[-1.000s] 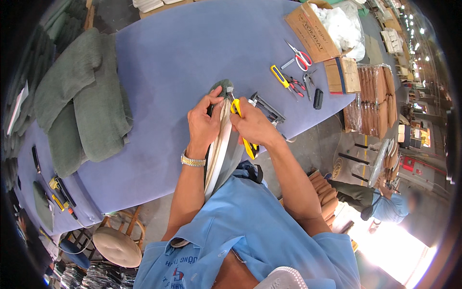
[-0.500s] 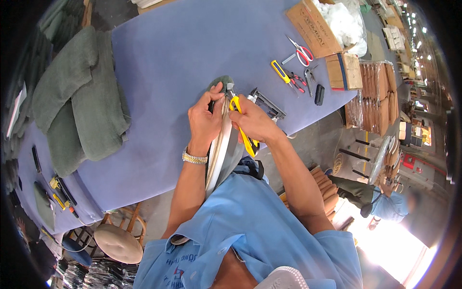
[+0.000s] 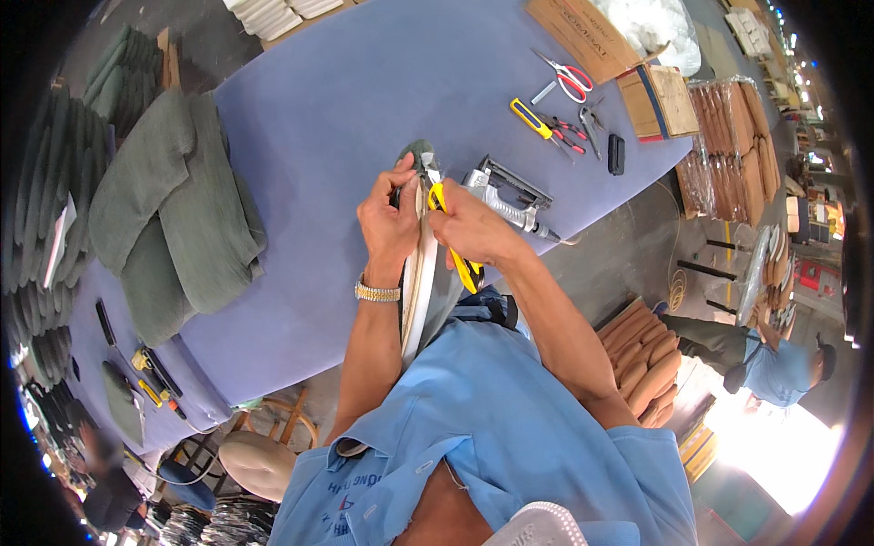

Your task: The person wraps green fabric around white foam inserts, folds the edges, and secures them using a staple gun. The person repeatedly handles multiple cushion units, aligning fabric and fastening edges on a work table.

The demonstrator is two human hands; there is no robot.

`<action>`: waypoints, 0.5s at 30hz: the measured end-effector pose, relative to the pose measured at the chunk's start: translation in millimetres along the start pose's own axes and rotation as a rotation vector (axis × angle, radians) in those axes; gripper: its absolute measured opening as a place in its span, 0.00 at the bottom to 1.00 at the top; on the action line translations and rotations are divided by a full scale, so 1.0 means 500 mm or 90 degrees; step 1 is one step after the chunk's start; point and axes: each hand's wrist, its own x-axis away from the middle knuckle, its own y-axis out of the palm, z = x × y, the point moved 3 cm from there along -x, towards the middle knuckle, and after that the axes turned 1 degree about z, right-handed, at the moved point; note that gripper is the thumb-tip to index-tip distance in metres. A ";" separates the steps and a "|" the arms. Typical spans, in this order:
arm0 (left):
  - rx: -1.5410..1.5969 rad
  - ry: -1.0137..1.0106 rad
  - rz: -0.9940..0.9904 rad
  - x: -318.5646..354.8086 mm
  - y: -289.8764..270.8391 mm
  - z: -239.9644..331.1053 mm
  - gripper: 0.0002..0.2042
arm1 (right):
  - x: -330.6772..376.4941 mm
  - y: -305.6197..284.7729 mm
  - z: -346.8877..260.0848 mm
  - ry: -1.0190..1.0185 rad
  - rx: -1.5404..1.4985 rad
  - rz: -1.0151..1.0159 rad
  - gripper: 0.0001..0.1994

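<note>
My left hand (image 3: 390,218) is closed round the far end of a padded panel (image 3: 418,291) with dark green fabric and a white edge. The panel stands on its edge, its near end against my shirt. In my right fist is a yellow-and-black utility knife (image 3: 467,272), its metal end up against the green fabric at the panel's tip. Fingers hide part of the knife and the spot where it meets the cloth. Just right of my right hand, a silver staple gun (image 3: 510,196) lies on the blue-covered table (image 3: 309,118).
Green padded pieces (image 3: 196,209) lie piled at the left. Red-handled scissors (image 3: 574,84), a yellow screwdriver (image 3: 531,118), pliers (image 3: 590,132) and a black block (image 3: 616,155) lie far right, near cardboard boxes (image 3: 583,36). A round stool (image 3: 258,464) stands lower left. Another person (image 3: 774,369) is at right.
The view has shifted, so the table and its things sit differently in the picture. Both hands keep their grips on the panel and knife, with only slight movement at the panel's tip.
</note>
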 end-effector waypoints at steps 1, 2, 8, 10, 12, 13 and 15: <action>0.014 -0.003 0.006 0.001 0.000 -0.004 0.03 | 0.001 0.003 0.006 -0.006 -0.010 -0.001 0.18; 0.028 -0.007 0.012 0.001 -0.001 -0.007 0.03 | 0.004 0.009 0.013 -0.011 -0.020 -0.001 0.18; 0.026 -0.022 0.012 -0.007 -0.006 -0.008 0.04 | 0.009 0.024 0.024 -0.020 -0.011 0.067 0.14; 0.001 0.001 0.001 -0.006 -0.013 -0.001 0.03 | 0.004 0.026 0.036 -0.054 0.012 0.086 0.18; -0.020 0.027 -0.009 -0.006 -0.022 0.007 0.02 | 0.008 0.021 0.033 -0.063 -0.004 0.107 0.18; -0.027 0.039 -0.016 -0.005 -0.025 0.012 0.02 | 0.011 0.019 0.031 -0.065 -0.012 0.119 0.18; -0.068 0.051 -0.032 -0.007 -0.032 0.016 0.03 | 0.009 0.006 0.025 -0.080 0.004 0.122 0.17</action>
